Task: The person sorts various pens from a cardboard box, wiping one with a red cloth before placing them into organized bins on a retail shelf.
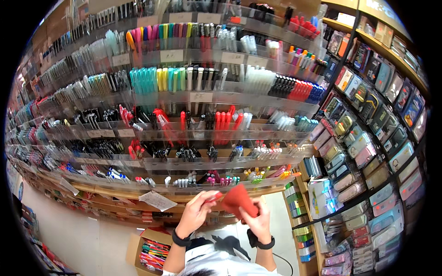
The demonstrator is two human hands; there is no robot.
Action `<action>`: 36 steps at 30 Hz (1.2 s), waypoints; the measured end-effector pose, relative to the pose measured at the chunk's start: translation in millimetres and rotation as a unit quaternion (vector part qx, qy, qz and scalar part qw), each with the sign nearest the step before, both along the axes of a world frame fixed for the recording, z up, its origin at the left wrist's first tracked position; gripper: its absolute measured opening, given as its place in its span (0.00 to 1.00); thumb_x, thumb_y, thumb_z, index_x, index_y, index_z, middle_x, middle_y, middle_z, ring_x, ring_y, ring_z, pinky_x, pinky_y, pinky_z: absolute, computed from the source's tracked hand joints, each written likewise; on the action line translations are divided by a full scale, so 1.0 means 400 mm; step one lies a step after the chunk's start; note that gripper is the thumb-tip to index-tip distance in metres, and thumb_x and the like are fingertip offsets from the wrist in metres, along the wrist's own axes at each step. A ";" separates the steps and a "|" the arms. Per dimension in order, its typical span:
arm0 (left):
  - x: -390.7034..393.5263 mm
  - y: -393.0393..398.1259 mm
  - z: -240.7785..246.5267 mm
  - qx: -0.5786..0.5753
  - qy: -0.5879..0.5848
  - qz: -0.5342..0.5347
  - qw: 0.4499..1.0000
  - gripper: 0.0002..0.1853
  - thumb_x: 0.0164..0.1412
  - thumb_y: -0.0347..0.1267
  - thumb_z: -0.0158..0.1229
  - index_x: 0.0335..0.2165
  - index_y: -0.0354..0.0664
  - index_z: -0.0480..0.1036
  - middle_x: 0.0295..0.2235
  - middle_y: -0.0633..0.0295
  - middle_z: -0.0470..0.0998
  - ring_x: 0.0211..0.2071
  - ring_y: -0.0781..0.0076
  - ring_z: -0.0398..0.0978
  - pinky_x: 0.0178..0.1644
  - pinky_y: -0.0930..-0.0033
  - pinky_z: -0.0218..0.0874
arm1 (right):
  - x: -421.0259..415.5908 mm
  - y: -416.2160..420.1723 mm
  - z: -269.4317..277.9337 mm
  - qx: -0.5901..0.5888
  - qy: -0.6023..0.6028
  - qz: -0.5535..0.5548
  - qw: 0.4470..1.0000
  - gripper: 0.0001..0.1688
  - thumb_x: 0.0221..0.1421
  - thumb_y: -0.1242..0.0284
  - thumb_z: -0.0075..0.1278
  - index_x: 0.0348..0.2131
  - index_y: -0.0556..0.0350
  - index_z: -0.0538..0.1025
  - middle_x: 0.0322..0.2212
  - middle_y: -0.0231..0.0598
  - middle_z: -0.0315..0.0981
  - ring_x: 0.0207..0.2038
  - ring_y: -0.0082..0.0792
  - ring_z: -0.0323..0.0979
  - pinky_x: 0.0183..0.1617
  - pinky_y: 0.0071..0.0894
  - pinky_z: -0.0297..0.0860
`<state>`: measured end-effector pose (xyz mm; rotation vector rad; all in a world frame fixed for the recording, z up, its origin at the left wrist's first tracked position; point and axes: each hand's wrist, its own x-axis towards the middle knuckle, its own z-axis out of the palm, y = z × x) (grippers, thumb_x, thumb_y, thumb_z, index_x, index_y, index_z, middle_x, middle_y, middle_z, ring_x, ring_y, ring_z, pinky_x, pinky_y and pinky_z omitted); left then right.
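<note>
Just in front of the pen rack's lower wooden ledge, my left hand [197,210] pinches a small red item [215,197], apparently a pen or marker seen mostly end-on. To its right, my right hand [257,220] grips a folded red cloth [238,200], held up beside the red item with a small gap between them. Before me rises a tiered clear plastic pen rack [221,164] filled with upright pens and markers. Red markers [222,120] stand in a middle tier. Blur hides the fine detail of what my left hand holds.
On the floor at lower left, an open cardboard box [136,248] holds many loose pens [155,253]. A creased paper [158,201] bearing writing hangs at the wooden ledge [114,193]. Packaged cases [345,169] hang on the right-hand rack, above a low wooden shelf unit [307,207].
</note>
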<state>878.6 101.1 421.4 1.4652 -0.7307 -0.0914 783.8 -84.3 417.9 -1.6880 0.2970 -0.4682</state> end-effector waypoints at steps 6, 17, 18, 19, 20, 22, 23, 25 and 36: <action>0.048 -0.087 0.001 -0.025 -0.003 -0.026 0.999 0.15 0.61 0.27 0.47 0.47 0.38 0.65 0.37 0.58 0.75 0.30 0.75 0.71 0.37 0.77 0.62 | 0.115 -0.012 0.111 -0.053 -0.104 -0.021 0.993 0.16 0.44 0.83 0.55 0.33 0.61 0.66 0.32 0.38 0.71 0.31 0.21 0.70 0.33 0.19 0.67; 0.109 -0.166 -0.038 -0.005 0.086 -0.011 0.996 0.12 0.62 0.31 0.45 0.43 0.37 0.60 0.22 0.54 0.71 0.23 0.67 0.70 0.30 0.71 0.60 | 0.230 -0.066 0.048 -0.192 -0.179 0.060 0.963 0.16 0.39 0.83 0.57 0.28 0.61 0.65 0.40 0.50 0.69 0.35 0.32 0.71 0.39 0.28 0.67; 0.113 -0.174 -0.040 0.013 0.087 -0.032 0.996 0.12 0.62 0.31 0.46 0.42 0.37 0.60 0.22 0.54 0.71 0.22 0.65 0.70 0.29 0.71 0.60 | 0.225 -0.074 0.047 -0.156 -0.171 0.057 0.971 0.16 0.41 0.83 0.56 0.29 0.61 0.64 0.41 0.51 0.68 0.32 0.29 0.71 0.35 0.26 0.68; 0.120 -0.177 -0.040 0.032 0.083 -0.051 0.995 0.12 0.62 0.31 0.46 0.42 0.37 0.61 0.21 0.54 0.71 0.22 0.64 0.70 0.28 0.70 0.60 | 0.224 -0.076 0.050 -0.117 -0.168 0.055 0.977 0.16 0.42 0.84 0.55 0.29 0.61 0.63 0.42 0.51 0.67 0.30 0.26 0.71 0.32 0.23 0.68; 0.123 -0.185 -0.044 0.028 0.092 -0.069 0.993 0.10 0.62 0.30 0.46 0.40 0.37 0.62 0.20 0.55 0.71 0.21 0.60 0.71 0.27 0.68 0.61 | 0.224 -0.085 0.042 -0.110 -0.185 0.070 0.974 0.16 0.43 0.85 0.53 0.30 0.61 0.62 0.44 0.53 0.65 0.26 0.21 0.70 0.27 0.19 0.67; 0.133 -0.191 -0.050 0.061 0.075 -0.097 0.991 0.09 0.61 0.31 0.46 0.39 0.37 0.64 0.20 0.55 0.72 0.22 0.60 0.72 0.27 0.67 0.61 | 0.217 -0.092 0.032 -0.127 -0.195 0.055 0.971 0.15 0.44 0.84 0.52 0.31 0.61 0.61 0.43 0.55 0.65 0.30 0.24 0.70 0.31 0.22 0.68; 0.138 -0.193 -0.052 0.078 0.065 -0.111 0.989 0.09 0.61 0.31 0.46 0.38 0.37 0.64 0.20 0.56 0.72 0.22 0.60 0.72 0.27 0.67 0.61 | 0.213 -0.093 0.024 -0.112 -0.197 0.051 0.973 0.15 0.45 0.83 0.52 0.32 0.60 0.62 0.43 0.56 0.64 0.34 0.27 0.70 0.35 0.25 0.68; 0.143 -0.195 -0.060 0.082 0.057 -0.126 0.987 0.09 0.61 0.31 0.46 0.37 0.36 0.65 0.20 0.55 0.73 0.21 0.57 0.73 0.26 0.65 0.62 | 0.209 -0.094 0.014 -0.083 -0.205 0.065 0.973 0.14 0.47 0.80 0.53 0.32 0.62 0.63 0.45 0.60 0.63 0.40 0.34 0.68 0.43 0.31 0.65; 0.157 -0.151 -0.101 0.113 -0.030 -0.094 0.989 0.12 0.50 0.26 0.53 0.36 0.35 0.66 0.23 0.43 0.73 0.26 0.45 0.72 0.28 0.54 0.64 | 0.223 -0.062 -0.048 0.063 -0.193 0.152 0.967 0.31 0.47 0.81 0.55 0.49 0.64 0.57 0.52 0.62 0.57 0.54 0.45 0.60 0.56 0.40 0.57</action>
